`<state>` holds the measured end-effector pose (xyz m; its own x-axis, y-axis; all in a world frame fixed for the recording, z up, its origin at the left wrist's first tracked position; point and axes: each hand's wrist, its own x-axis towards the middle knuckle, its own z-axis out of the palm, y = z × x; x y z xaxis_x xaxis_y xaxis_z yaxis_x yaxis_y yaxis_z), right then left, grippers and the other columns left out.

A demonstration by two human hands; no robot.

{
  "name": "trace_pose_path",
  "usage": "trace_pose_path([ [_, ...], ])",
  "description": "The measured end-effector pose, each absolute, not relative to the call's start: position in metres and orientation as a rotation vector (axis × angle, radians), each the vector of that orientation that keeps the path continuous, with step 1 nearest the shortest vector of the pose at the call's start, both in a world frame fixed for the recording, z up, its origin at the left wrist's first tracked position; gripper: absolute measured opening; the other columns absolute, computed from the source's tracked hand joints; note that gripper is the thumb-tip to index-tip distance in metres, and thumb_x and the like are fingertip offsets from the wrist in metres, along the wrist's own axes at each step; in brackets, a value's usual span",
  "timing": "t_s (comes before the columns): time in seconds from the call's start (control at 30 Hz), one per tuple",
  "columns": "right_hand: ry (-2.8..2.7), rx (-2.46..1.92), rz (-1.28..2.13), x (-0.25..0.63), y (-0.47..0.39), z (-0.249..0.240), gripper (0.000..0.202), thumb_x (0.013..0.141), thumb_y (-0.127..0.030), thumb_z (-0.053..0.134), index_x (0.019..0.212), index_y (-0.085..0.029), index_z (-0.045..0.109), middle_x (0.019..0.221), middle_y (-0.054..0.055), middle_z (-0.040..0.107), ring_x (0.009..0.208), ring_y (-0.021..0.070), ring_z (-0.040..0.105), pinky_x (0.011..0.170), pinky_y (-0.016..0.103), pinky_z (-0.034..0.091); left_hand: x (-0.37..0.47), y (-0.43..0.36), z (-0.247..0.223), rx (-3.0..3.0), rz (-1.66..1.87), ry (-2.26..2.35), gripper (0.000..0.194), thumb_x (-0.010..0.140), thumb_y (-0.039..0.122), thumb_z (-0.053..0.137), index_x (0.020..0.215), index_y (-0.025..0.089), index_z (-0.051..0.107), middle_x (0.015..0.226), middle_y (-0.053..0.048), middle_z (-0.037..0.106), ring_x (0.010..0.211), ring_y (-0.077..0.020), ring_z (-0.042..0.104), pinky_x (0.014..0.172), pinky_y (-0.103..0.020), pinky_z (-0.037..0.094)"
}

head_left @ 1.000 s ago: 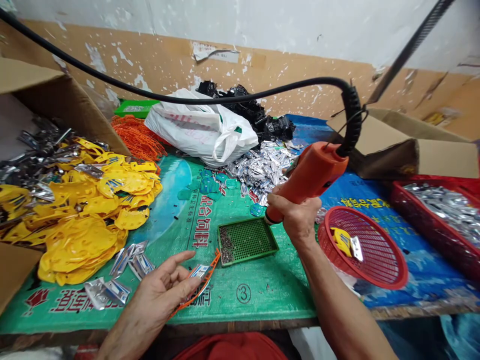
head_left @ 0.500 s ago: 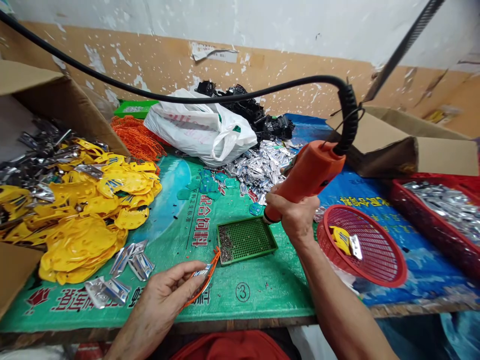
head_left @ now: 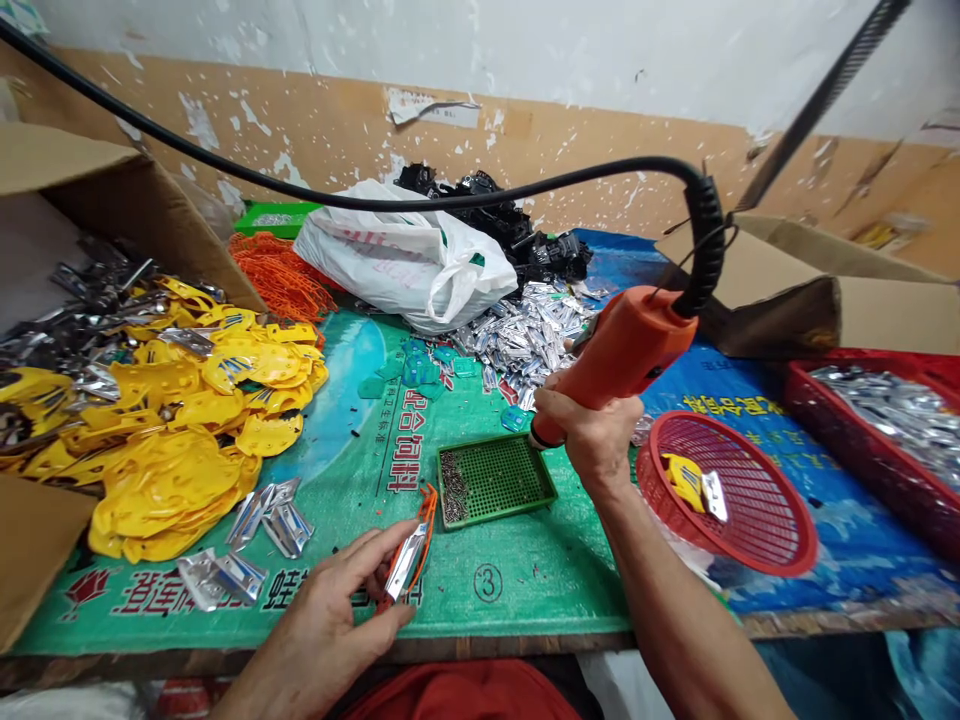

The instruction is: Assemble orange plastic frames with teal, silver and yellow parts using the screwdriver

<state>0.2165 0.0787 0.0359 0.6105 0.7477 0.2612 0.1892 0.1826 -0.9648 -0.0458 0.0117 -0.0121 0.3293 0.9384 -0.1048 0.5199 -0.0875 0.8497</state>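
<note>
L hand (head_left: 337,608) w/ silver pc (head_left: 406,564), R hand (head_left: 600,438) w/ orange pwr tool (head_left: 619,348)

- Power tool (head_left: 626,345) in the right hand (head_left: 600,440)
- Left hand (head_left: 334,605) left of the tray (head_left: 517,478)
- Screws (head_left: 452,485) in the tray's left end
- Basket (head_left: 761,490) right of the tray
- Bag (head_left: 382,255) behind the tray

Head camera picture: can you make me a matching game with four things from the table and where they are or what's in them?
Things:
1. orange tool
2. dark green tray
3. round red basket
4. white bag

Clues:
A. has small metal bits gathered at one end
B. at the back, by the black parts
C. in the right hand
D. has a yellow piece inside

Pairs: 1-C, 2-A, 3-D, 4-B
</note>
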Motion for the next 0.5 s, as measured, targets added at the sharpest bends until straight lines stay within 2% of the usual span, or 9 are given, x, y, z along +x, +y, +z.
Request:
trace_pose_path([
  [0.07,-0.879,-1.366,0.473,0.217,0.079,0.035,0.016,0.05,-0.022,0.076,0.057,-0.02,0.062,0.052,-0.005,0.058,0.047,0.0134,0.053,0.048,0.031,0.046,-0.045,0.011,-0.01,1.738,0.592,1.338,0.047,0.07,0.028,0.067,0.117,0.029,0.071,0.106,-0.002,0.075,0.089,-0.0225,0.069,0.081,-0.028,0.055],
  [0.2,-0.886,-1.358,0.463,0.217,0.079,0.034,0.016,0.049,-0.021,0.076,0.056,-0.02,0.061,0.051,-0.005,0.058,0.048,0.0135,0.053,0.048,0.031,0.047,-0.044,0.013,-0.005,1.673,0.636,1.385,0.055,0.075,0.035,0.063,0.127,0.019,0.063,0.08,-0.002,0.075,0.068,-0.0178,0.067,0.068,-0.025,0.055],
  [0.27,-0.89,-1.355,0.464,0.217,0.079,0.034,0.016,0.049,-0.021,0.076,0.056,-0.02,0.061,0.052,-0.005,0.058,0.048,0.0136,0.054,0.048,0.031,0.047,-0.046,0.014,-0.005,1.645,0.672,1.421,0.058,0.074,0.038,0.065,0.128,0.016,0.062,0.075,-0.001,0.073,0.066,-0.0178,0.066,0.069,-0.025,0.055],
  [0.33,-0.889,-1.352,0.466,0.218,0.08,0.033,0.017,0.049,-0.021,0.076,0.057,-0.02,0.061,0.053,-0.005,0.059,0.049,0.0139,0.054,0.048,0.031,0.048,-0.049,0.015,-0.006,1.608,0.673,1.469,0.057,0.073,0.042,0.068,0.124,0.017,0.065,0.081,-0.002,0.075,0.075,-0.0201,0.069,0.077,-0.028,0.055],
  [0.5,-0.874,-1.349,0.464,0.219,0.08,0.031,0.017,0.049,-0.021,0.077,0.058,-0.02,0.063,0.053,-0.004,0.06,0.048,0.0141,0.055,0.047,0.031,0.048,-0.056,0.017,-0.004,1.432,0.652,1.416,0.05,0.074,0.047,0.069,0.119,0.026,0.068,0.118,-0.003,0.073,0.11,-0.0262,0.065,0.099,-0.036,0.049],
])
